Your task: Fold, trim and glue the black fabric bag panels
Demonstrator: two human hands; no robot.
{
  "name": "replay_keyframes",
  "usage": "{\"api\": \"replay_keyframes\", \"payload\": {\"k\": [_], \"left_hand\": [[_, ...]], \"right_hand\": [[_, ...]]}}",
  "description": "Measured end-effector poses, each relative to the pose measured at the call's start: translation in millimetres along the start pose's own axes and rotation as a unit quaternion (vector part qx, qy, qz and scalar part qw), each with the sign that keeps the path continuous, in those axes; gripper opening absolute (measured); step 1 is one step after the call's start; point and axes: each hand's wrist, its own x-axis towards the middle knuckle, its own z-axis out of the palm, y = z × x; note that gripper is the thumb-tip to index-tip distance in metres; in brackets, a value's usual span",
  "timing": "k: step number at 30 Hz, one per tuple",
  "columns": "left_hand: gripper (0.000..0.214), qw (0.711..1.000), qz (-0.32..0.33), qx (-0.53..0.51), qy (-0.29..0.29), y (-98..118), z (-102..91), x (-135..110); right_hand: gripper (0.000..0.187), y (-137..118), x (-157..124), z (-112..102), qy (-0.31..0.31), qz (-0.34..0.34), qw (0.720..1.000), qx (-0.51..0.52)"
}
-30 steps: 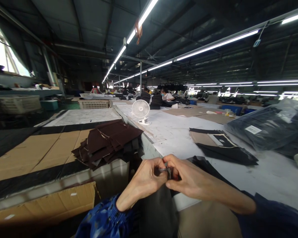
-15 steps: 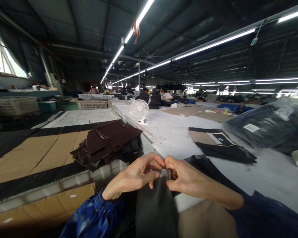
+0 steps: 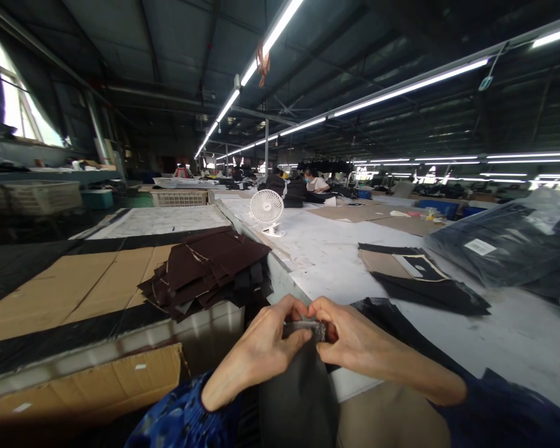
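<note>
A long dark fabric piece [image 3: 298,392] hangs down in front of me, its upper end showing a frayed grey edge. My left hand [image 3: 273,336] pinches that upper end from the left, thumb on the near face and fingers curled behind. From the right, my right hand [image 3: 343,330] grips the same end, thumb and fingertips closed at its corner. The fingertips of both hands meet just above the edge. Beneath my right forearm, more black fabric [image 3: 385,317] lies on the white table [image 3: 317,261].
A stack of dark brown cut pieces [image 3: 210,258] lies on the left, near flattened cardboard [image 3: 107,277]. A white fan [image 3: 267,208] stands ahead. Dark pieces with a beige panel [image 3: 420,277] and a plastic-wrapped bundle [image 3: 508,242] are on the right. A person [image 3: 316,182] works farther back.
My left hand has shifted slightly, its thumb now lying farther along the fabric's upper edge. The right hand keeps its pinch. The whole view has swung a little to the left.
</note>
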Motion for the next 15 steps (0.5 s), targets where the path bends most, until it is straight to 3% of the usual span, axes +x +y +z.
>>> {"api": "replay_keyframes", "payload": {"k": [5, 10, 15], "left_hand": [[0.013, 0.999, -0.036, -0.006, -0.005, -6.5, 10.5, 2.2], [0.016, 0.996, -0.054, -0.074, -0.022, -8.9, 9.1, -1.3], [0.017, 0.991, -0.059, -0.119, -0.029, -9.0, 9.8, -1.9]], "right_hand": [[0.042, 2.7, -1.3, -3.6, -0.019, -0.004, 0.999, 0.044], [0.064, 1.7, -5.8, -18.7, -0.128, -0.011, 0.983, 0.131], [0.047, 3.1, -5.2, -22.8, -0.132, -0.031, 0.981, 0.138]]}}
